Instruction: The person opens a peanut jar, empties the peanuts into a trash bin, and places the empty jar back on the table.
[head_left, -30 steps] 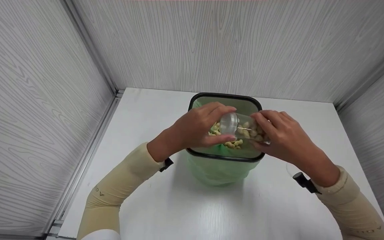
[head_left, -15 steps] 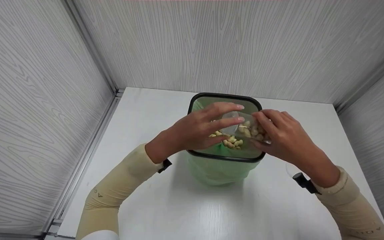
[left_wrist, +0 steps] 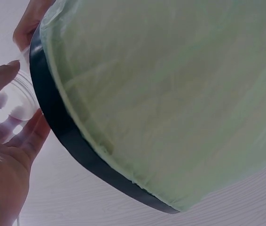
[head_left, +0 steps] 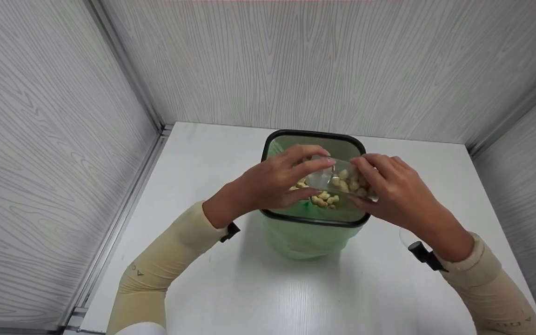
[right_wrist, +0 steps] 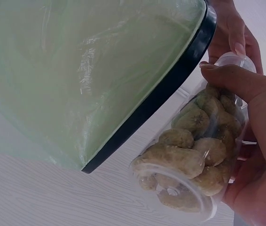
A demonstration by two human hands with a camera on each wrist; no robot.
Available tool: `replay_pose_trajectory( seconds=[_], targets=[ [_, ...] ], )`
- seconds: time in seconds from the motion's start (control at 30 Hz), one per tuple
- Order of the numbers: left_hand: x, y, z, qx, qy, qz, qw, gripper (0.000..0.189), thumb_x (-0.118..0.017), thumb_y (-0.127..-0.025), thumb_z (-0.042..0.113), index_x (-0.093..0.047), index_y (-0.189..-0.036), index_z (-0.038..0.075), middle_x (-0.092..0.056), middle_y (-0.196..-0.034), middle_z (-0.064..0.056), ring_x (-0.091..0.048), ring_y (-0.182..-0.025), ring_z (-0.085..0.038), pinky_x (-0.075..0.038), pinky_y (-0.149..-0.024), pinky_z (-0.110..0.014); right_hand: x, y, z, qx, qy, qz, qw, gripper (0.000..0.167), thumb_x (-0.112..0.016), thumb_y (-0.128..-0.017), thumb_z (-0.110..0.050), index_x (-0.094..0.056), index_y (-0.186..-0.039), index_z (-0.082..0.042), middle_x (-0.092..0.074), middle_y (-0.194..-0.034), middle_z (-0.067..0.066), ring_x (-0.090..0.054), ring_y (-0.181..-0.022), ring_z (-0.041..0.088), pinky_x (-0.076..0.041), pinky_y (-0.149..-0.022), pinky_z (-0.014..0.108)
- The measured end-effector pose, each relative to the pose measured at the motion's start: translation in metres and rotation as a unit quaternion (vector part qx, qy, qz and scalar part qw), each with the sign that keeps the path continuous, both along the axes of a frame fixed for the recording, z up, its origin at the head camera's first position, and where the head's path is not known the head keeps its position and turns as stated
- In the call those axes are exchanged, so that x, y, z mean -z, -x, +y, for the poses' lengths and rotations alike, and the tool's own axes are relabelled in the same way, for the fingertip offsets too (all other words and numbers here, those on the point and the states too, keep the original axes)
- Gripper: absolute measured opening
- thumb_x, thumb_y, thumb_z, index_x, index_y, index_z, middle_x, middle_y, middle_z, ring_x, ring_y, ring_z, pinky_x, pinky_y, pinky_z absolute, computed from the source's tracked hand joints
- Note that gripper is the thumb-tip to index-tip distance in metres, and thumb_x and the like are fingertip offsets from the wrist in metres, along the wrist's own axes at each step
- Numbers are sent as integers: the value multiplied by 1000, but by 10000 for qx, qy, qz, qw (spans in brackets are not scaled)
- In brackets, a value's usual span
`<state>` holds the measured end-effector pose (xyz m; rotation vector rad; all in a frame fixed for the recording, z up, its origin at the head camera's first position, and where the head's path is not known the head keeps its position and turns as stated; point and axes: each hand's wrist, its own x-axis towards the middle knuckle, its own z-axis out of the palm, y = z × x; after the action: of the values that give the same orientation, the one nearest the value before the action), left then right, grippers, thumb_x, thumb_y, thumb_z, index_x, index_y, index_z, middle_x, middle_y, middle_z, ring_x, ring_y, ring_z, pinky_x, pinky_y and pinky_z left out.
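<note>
A clear plastic jar [right_wrist: 170, 165] of unshelled peanuts [right_wrist: 213, 150] lies tilted sideways above a bin [head_left: 314, 222] lined with a green bag. My right hand [head_left: 396, 186] grips the jar's body, fingers over the top and thumb below. At the jar's other end, my left hand [head_left: 277, 179] has its fingers and thumb curled around the clear lid [head_left: 319, 176]. The left wrist view shows the lid [left_wrist: 22, 96] between thumb and fingers. More peanuts [head_left: 326, 199] are visible inside the bin under the hands; part of that pile is hidden by the left hand.
The bin stands on a white table [head_left: 286, 298] near its back edge, its black rim [left_wrist: 76, 146] just beside both hands. A round clear object [head_left: 406, 236] lies partly behind the right wrist. Grey wood-patterned panels [head_left: 268, 60] wall the table at the back and sides.
My left hand's fingers loosened and spread off the lid half a second ago, and have now closed in on it again. The right hand and the jar have stayed nearly still.
</note>
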<state>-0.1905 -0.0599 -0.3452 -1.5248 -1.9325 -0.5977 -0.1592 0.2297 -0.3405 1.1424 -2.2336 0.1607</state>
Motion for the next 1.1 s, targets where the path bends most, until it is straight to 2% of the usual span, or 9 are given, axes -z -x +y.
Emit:
replay_pose_trajectory(
  seconds=[0.1,0.3,0.4,0.7,0.9,1.1],
  targets=[
    [0,-1,-1,-79,52,-163,9998,53,-66,-102,30,-51,-144,2,-58,-136,-17,-64,-122,-25,-56,-102,-30,-1,-1,-1,34,23,-87,10000,71,-96,-71,-25,-63,-128,0,-66,-114,19,-70,-95,36,-59,-80,49],
    [0,-2,-4,-234,78,-476,9986,53,-63,-103,34,-52,-143,1,-58,-133,-17,-65,-115,-23,-59,-94,-29,1,0,-1,-119,306,-40,9995,72,-98,-65,-18,-64,-124,3,-65,-111,21,-69,-89,36,-57,-74,48],
    [0,-2,-5,-291,125,-538,9980,52,-61,-104,34,-52,-143,0,-57,-133,-18,-64,-115,-24,-59,-93,-30,2,0,-1,-105,292,-54,9995,73,-98,-65,-19,-64,-125,3,-66,-111,21,-69,-90,36,-57,-74,48],
    [0,-2,-13,-505,55,-337,9981,46,-53,-108,32,-51,-141,-1,-55,-134,-18,-57,-124,-28,-52,-107,-39,2,-1,4,169,7,-196,9997,72,-94,-73,-25,-62,-131,1,-66,-117,20,-71,-97,37,-59,-83,49],
    [2,-1,-26,-589,-190,-232,9978,43,-51,-108,29,-53,-140,0,-56,-132,-17,-55,-120,-28,-50,-103,-40,2,-3,8,279,-4,-254,9993,75,-94,-75,-27,-60,-135,2,-65,-119,22,-70,-100,40,-59,-86,53],
    [6,-1,-42,-876,-449,-257,9948,40,-53,-108,29,-55,-139,4,-55,-133,-15,-52,-111,-27,-50,-93,-41,4,-3,12,195,259,-233,9992,79,-96,-70,-25,-60,-134,4,-64,-119,23,-69,-97,40,-58,-81,53]
  ],
)
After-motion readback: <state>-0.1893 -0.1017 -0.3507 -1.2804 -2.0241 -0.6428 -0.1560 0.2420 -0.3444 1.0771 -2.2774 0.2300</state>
